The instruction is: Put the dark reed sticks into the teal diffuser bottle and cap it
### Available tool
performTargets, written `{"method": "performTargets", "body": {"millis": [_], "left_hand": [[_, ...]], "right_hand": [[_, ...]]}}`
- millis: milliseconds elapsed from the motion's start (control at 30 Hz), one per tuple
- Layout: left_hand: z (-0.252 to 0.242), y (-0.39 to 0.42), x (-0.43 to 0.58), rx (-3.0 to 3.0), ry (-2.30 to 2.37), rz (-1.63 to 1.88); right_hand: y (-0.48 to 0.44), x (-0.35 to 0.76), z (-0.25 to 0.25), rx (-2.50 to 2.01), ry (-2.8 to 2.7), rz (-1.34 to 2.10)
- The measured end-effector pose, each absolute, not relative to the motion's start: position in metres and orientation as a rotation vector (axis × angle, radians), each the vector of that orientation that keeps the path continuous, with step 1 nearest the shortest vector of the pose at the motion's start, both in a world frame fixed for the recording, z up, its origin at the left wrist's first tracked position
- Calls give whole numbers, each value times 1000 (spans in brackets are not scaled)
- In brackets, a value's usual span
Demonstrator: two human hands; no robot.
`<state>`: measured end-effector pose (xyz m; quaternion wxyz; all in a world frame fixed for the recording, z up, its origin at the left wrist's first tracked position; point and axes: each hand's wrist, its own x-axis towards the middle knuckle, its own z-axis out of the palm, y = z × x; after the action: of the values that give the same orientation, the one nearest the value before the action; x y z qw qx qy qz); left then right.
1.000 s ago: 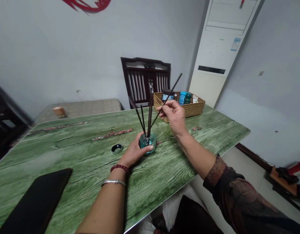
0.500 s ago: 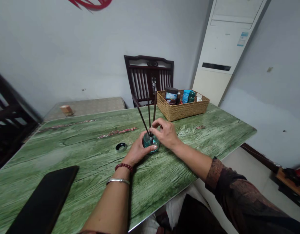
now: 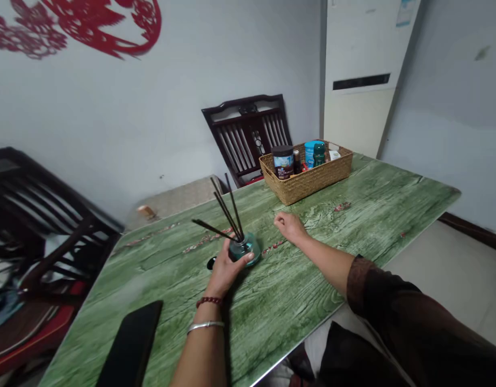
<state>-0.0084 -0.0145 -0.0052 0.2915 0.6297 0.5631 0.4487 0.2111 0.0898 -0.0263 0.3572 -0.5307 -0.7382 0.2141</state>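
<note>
A teal glass bottle stands on the green wood-patterned table. Several dark sticks rise from its neck, fanned out and leaning left, one of them lying lower than the rest. My left hand is wrapped round the bottle's near left side, with the thumb across its front. Right of the bottle, apart from it, my right hand is closed over the table; whatever its curled fingers hold, if anything, is hidden. A dark ring-shaped cap lies left of the bottle, partly behind my left hand.
Behind my right hand is a woven basket holding a dark-lidded jar and other containers. A black flat object lies at the front left. Dark wooden chairs stand beyond the table and at the left.
My right hand has left the sticks and moved right, its fingers now curled. The sticks have spread and tilted left. My left hand still holds the bottle. The camera view has shifted.
</note>
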Motion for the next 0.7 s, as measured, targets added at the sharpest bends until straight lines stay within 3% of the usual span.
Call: {"method": "performTargets", "body": {"millis": [700], "left_hand": [[-2,97,-45,1441,1718,1336]], "right_hand": [[84,204,-13,-1502,-1951,707]]}}
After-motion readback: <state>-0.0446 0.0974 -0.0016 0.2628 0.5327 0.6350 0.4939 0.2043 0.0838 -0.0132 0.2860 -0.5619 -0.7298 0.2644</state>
